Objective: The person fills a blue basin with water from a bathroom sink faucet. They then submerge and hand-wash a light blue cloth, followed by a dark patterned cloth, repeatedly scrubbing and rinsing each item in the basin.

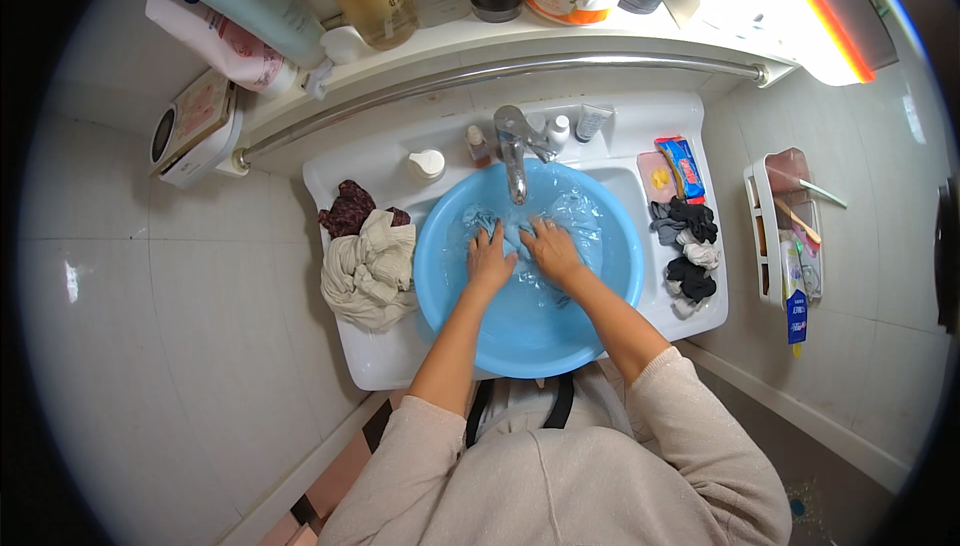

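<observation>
A round light-blue plastic basin (pixel 535 346) with water in it sits in the white washbasin. A wet light-blue cloth (pixel 482 217) lies partly under the water, its full shape hidden. My left hand (pixel 488 260) grips the cloth near the middle of the basin, fingers bent over it. Close by on the right, my right hand (pixel 554 250) also has its fingers closed on the cloth. The chrome faucet (pixel 515 151) reaches over the basin's far rim, just beyond my hands. Water ripples and shines around my fingers.
Beige clothing (pixel 368 271) and a dark red garment (pixel 348 209) lie on the left ledge. On the right ledge are black, grey and white small garments (pixel 690 236), a soap dish (pixel 657 178) and a blue-red packet (pixel 680 168). A metal rail (pixel 480 79) runs below the bottle shelf.
</observation>
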`<state>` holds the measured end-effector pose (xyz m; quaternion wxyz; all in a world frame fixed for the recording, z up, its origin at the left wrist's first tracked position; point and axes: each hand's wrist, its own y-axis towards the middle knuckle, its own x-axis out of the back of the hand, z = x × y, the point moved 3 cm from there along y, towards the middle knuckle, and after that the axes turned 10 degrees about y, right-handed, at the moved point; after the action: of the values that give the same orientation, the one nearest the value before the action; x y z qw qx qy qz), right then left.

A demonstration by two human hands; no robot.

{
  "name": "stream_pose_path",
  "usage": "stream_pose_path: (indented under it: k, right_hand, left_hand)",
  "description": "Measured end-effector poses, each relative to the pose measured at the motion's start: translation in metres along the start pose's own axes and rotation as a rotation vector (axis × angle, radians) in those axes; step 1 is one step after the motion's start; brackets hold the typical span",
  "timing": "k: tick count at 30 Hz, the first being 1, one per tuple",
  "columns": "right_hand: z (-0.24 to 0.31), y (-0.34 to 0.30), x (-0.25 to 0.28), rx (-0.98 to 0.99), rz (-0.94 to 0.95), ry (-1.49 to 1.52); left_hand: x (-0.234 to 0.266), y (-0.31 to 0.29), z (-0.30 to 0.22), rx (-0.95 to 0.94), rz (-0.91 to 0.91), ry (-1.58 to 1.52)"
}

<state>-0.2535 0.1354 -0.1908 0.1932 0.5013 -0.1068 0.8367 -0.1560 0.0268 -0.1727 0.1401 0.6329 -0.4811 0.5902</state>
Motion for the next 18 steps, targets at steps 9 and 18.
stream_pose_path:
  k: [9,18]
  right_hand:
    - [0.056,0.011,0.026,-0.201,-0.071,1.127]
    - [0.139,-0.01,0.093,-0.177,-0.047,0.681]
  left_hand:
    - [0.009,-0.005,-0.008,0.718,0.226,-2.008]
    - [-0.003,-0.002,0.007,0.268,0.268,-2.088]
